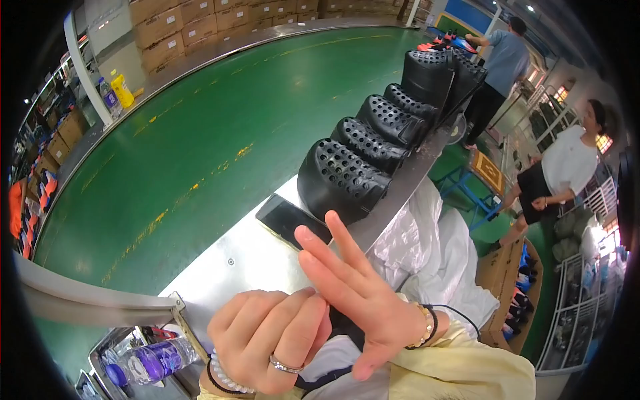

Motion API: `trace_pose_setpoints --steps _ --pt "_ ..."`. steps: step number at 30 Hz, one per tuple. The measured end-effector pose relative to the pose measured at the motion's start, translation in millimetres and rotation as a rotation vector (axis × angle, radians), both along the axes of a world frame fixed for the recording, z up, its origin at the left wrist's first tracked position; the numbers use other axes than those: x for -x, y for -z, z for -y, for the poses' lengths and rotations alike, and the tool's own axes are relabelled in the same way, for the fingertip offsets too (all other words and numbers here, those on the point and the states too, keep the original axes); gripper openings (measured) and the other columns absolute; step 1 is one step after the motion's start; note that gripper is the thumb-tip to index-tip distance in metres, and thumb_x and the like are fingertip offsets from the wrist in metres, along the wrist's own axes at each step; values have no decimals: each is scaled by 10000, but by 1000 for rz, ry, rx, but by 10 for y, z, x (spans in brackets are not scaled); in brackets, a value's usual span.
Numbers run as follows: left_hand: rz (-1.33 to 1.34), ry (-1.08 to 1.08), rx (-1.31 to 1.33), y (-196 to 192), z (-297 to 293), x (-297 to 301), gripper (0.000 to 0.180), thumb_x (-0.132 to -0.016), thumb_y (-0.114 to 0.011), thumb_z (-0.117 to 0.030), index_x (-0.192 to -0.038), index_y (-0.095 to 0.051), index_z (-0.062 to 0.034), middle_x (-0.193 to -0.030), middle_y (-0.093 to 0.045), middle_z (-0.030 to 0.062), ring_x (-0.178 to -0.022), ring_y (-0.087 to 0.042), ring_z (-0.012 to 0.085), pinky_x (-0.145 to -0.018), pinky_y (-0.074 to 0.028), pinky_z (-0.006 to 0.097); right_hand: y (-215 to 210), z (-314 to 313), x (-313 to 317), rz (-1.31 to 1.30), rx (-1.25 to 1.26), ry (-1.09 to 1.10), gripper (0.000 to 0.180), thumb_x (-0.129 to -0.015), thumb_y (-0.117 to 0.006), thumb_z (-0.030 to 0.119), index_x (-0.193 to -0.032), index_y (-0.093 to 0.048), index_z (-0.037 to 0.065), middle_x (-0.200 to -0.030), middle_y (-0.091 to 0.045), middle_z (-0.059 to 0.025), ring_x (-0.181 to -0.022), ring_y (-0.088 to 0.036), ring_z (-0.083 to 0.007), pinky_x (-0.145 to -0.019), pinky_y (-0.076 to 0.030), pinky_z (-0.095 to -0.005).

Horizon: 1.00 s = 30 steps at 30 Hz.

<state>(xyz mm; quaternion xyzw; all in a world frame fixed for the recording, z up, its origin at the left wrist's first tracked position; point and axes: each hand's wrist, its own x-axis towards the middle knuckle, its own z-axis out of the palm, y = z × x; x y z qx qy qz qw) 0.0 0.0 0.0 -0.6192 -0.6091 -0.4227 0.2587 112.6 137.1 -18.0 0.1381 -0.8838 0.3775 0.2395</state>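
Observation:
My left hand [270, 337] is closed, with a ring on one finger and a beaded bracelet at the wrist. Whatever lies inside its curled fingers, if anything, is hidden. Beside it, touching or overlapping at the knuckles, my right hand [360, 293] has several fingers stretched out and the thumb pointing down. Just beyond my fingertips a dark phone [291, 217] lies on the metal work surface [230, 250]. Past the phone, several black perforated clogs [343, 177] stand in a row running away to the right.
White plastic sheeting [430, 260] covers the area right of the bench. Below left stands a purple-labelled bottle [157, 360]. A green belt-like surface [200, 160] curves behind. An open carton [510, 293] of shoes and two people [567, 167] are at the right. Stacked cartons [160, 33] line the back.

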Motion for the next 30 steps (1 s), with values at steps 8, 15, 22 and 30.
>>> trace_pose_setpoints --steps 8,15,22,30 --pt "93 29 105 -180 21 -29 214 -698 -665 60 -893 -604 -4 -685 -587 114 -590 -583 279 -531 -471 346 -146 61 -31 136 -159 129 1057 -801 -432 738 -1426 -250 -95 -1501 -193 -283 -1401 -102 -470 -1107 -73 -539" --pt "176 58 107 -165 40 -39 201 -676 -670 78 -832 -586 -17 -664 -561 110 -593 -569 276 -530 -453 337 -121 125 -24 115 -50 87 1056 -804 -440 734 -1440 -231 -83 -1514 -178 -262 -1406 -93 -460 -1101 -91 -546" --pt "179 35 50 57 -64 52 253 -547 -618 55 -764 -548 -56 -605 -547 66 -508 -538 237 -481 -416 299 -61 16 -33 75 -59 79 978 -830 -479 649 -1470 -194 -33 -1535 -149 -227 -1415 -56 -452 -1090 -79 -568" --pt "294 104 -22 81 -68 82 228 -571 -618 66 -768 -554 -28 -616 -556 75 -510 -532 222 -486 -406 285 61 23 89 29 82 -28 992 -835 -426 692 -1477 -183 -25 -1541 -135 -224 -1419 -22 -448 -1089 -77 -572"
